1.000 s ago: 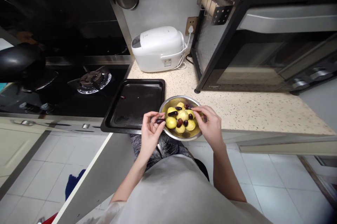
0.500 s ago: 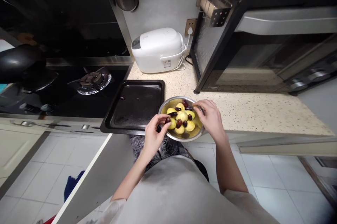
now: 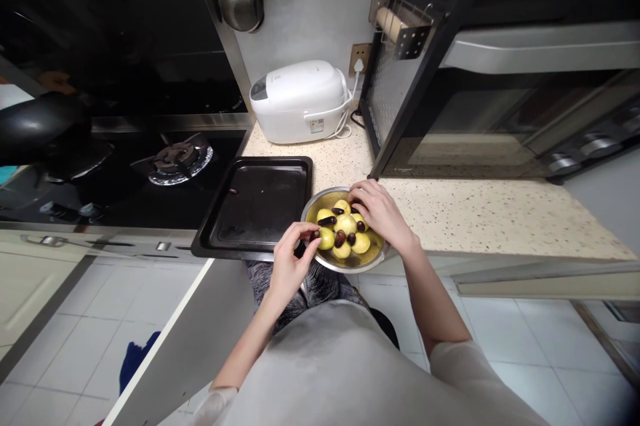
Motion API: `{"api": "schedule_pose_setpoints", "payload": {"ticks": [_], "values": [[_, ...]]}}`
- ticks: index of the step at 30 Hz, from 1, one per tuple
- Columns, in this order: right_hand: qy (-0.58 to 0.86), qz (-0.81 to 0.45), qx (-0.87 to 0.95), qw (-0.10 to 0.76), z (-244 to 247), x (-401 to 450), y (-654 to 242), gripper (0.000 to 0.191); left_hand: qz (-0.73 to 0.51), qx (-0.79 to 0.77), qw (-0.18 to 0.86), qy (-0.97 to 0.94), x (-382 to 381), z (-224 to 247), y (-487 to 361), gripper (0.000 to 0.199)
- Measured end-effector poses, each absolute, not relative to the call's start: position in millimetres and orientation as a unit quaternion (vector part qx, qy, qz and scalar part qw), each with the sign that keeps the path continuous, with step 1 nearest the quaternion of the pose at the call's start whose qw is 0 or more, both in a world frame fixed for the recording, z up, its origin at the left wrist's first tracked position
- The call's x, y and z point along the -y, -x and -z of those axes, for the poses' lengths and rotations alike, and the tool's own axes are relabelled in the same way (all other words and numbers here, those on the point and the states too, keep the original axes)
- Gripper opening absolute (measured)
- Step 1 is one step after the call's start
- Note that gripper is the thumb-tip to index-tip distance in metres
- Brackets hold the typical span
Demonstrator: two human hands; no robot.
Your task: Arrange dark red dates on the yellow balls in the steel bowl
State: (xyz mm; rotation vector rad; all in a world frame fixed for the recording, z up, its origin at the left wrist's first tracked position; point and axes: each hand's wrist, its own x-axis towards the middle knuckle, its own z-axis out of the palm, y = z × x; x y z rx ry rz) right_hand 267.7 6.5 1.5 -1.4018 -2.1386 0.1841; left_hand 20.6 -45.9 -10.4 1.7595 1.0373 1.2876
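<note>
A round metal bowl (image 3: 379, 258) at the counter's front edge holds several yellow round pieces (image 3: 345, 225). Glossy dark red-brown oval fruits, perhaps dates, lie among and on them. At the bowl's left rim my left hand (image 3: 293, 259) pinches one dark oval fruit (image 3: 315, 235) between thumb and fingertips, beside a yellow piece. My right hand (image 3: 379, 211) reaches over the back right rim, fingers curled down onto a dark oval fruit (image 3: 356, 202) that they partly cover. How firmly those fingers grip it is hidden.
A black baking tray (image 3: 265, 203) lies left of the bowl, with a small dark bit on it. Behind stands a white rice cooker (image 3: 300, 103). On the left is a gas stove (image 3: 175, 158); on the right, an oven (image 3: 480, 119). A drawer (image 3: 200, 333) appears pulled out below.
My right hand has moved left and inward over the back of the bowl, covering dark fruits that showed before. My left hand stays at the left rim with its fruit. The view tilted slightly.
</note>
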Motion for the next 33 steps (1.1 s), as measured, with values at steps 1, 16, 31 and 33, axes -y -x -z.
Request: {"api": "schedule_pose_setpoints", "payload": {"ticks": [1, 16, 31, 33], "values": [[0.524, -0.078, 0.799, 0.285, -2, -5, -268, 0.02, -0.496, -0.4, 0.352, -0.685, 46, 11, -21, 0.012], [0.521, -0.169, 0.782, 0.297, -6, 7, -277, 0.026, -0.479, -0.393, 0.328, -0.713, 45, 13, -20, 0.011], [0.567, -0.068, 0.797, 0.196, 6, -3, -294, 0.026, -0.483, -0.38, 0.322, -0.72, 44, 13, -17, 0.009], [0.568, -0.079, 0.799, 0.181, 9, -5, -296, 0.03, -0.484, -0.378, 0.321, -0.721, 44, 13, -17, 0.009]]}}
